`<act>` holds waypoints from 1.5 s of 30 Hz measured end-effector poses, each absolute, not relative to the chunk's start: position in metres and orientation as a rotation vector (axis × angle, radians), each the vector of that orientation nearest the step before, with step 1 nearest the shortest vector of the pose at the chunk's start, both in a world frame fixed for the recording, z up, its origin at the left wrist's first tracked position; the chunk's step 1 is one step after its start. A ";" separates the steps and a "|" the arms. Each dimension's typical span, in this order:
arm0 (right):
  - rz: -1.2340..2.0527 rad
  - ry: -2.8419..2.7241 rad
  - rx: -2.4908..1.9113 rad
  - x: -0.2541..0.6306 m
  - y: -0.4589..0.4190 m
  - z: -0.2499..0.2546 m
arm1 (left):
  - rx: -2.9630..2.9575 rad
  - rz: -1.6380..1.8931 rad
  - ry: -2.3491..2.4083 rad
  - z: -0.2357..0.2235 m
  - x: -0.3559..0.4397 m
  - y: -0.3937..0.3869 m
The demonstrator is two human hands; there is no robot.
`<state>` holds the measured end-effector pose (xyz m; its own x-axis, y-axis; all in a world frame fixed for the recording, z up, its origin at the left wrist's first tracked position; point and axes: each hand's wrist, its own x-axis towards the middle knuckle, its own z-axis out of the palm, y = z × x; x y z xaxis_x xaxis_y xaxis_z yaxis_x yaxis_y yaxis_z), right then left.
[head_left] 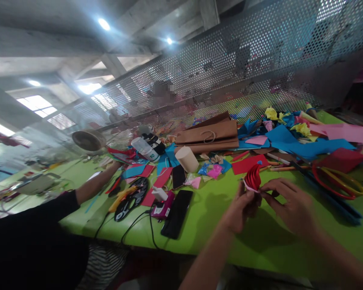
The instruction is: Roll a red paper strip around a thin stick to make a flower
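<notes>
Between my hands, above the green table, is a red pleated paper piece [253,177] with a pale pink strip along its lower edge. My left hand [243,207] is closed on its lower left side, the thumb lying near the pink strip. From the right, my right hand [286,201] pinches the strip's right end between thumb and fingertips. Just behind the pleated piece lies a flat red paper sheet [245,164]. Pencils [286,168] lie beyond my right hand.
A black phone [177,214], purple socket block [163,206] and glue gun [124,199] lie to the left. Scissors [339,181] with red and yellow handles sit right. Brown paper [207,135] and a perforated screen [199,72] stand behind. A co-worker's arm [98,183] reaches in left.
</notes>
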<state>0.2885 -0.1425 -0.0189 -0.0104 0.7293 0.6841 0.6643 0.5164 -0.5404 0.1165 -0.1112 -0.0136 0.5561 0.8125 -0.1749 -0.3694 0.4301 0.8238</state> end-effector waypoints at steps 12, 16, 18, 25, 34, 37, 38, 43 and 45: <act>0.146 -1.614 -1.158 0.285 -0.143 -0.015 | 0.768 0.790 0.671 -0.014 0.121 -0.111; 0.133 -1.610 -1.154 0.286 -0.142 -0.015 | 0.740 0.775 0.669 -0.015 0.120 -0.108; 0.145 -1.620 -1.134 0.286 -0.142 -0.013 | 0.707 0.763 0.674 -0.015 0.120 -0.106; 0.190 -1.577 -1.139 0.289 -0.144 -0.013 | 0.599 0.817 0.649 -0.016 0.117 -0.101; 0.356 -1.643 -1.158 0.287 -0.145 -0.014 | 0.523 0.905 0.594 -0.014 0.117 -0.102; 0.348 -1.634 -1.172 0.286 -0.145 -0.014 | 0.516 0.934 0.581 -0.012 0.118 -0.103; 0.335 -1.628 -1.175 0.286 -0.144 -0.015 | 0.517 0.935 0.579 -0.012 0.118 -0.104; 0.308 -1.598 -1.183 0.286 -0.143 -0.020 | 0.538 0.910 0.568 -0.013 0.117 -0.104; 0.313 -1.590 -1.182 0.286 -0.144 -0.021 | 0.551 0.908 0.556 -0.015 0.116 -0.104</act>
